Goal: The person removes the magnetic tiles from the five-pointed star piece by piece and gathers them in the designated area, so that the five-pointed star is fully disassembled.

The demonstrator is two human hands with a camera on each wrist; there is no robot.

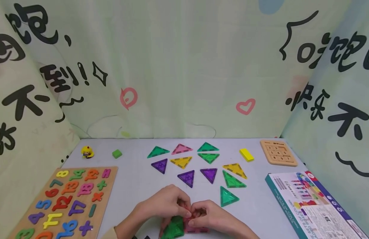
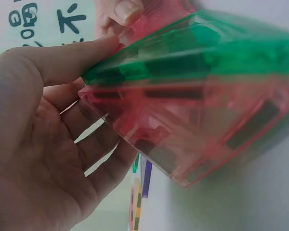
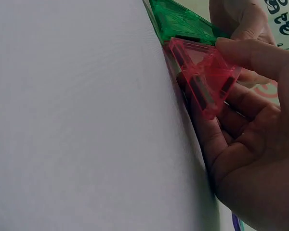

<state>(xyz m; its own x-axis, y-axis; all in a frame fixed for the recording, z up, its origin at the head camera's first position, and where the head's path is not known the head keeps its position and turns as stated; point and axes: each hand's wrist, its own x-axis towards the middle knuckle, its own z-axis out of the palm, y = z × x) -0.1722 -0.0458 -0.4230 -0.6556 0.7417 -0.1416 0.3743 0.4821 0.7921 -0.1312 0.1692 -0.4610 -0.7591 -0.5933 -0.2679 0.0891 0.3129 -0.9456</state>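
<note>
Both hands meet at the near edge of the white table [image 1: 136, 186], on a small build of translucent magnetic triangle tiles. My left hand [image 1: 184, 205] grips the green tile [image 1: 173, 229], its thumb along the green tile's [image 2: 197, 53] edge and its fingers under the pink tile [image 2: 183, 130] joined below. My right hand [image 1: 199, 212] pinches a pink tile [image 1: 196, 229] between thumb and fingers. In the right wrist view that pink tile [image 3: 204, 77] stands tilted against the green tile [image 3: 180, 21], their edges touching.
Several loose triangle tiles [image 1: 187, 177] lie in the table's middle. A wooden number puzzle board [image 1: 68, 199] sits left, a printed box [image 1: 312, 202] right. At the back are a sliding number puzzle [image 1: 278, 152], yellow block [image 1: 246, 154], green block [image 1: 117, 153] and yellow toy [image 1: 87, 152]. Printed curtains wall three sides.
</note>
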